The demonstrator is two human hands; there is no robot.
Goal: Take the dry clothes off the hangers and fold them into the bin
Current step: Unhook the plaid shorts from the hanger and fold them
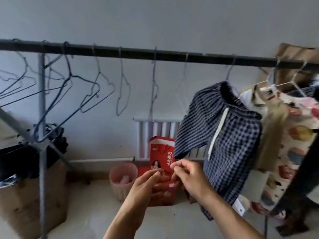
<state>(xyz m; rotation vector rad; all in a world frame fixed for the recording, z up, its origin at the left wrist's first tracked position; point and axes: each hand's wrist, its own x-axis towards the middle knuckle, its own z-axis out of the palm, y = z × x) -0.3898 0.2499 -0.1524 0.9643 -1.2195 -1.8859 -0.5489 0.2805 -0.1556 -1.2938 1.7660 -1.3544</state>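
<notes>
A dark rail (155,55) crosses the view with several bare wire hangers (96,94) on its left half. Blue-and-white checked shorts (224,135) with a white drawstring hang from a hanger on the right. Beside them hangs a cream garment with coloured spots (293,152), and a dark garment (303,169) at the far right. My left hand (146,181) reaches forward with straight fingers, holding nothing. My right hand (188,176) is just below the shorts' left leg hem, fingers loosely curled, apart from the cloth. A cardboard box (25,204) holding dark clothes stands at the left.
The rack's grey upright pole and diagonal braces (42,135) stand in front of the box. On the floor by the wall are a pink basket (123,180) and a red printed carton (161,169). A white radiator (155,131) is behind them. Brown cardboard (293,62) leans at the top right.
</notes>
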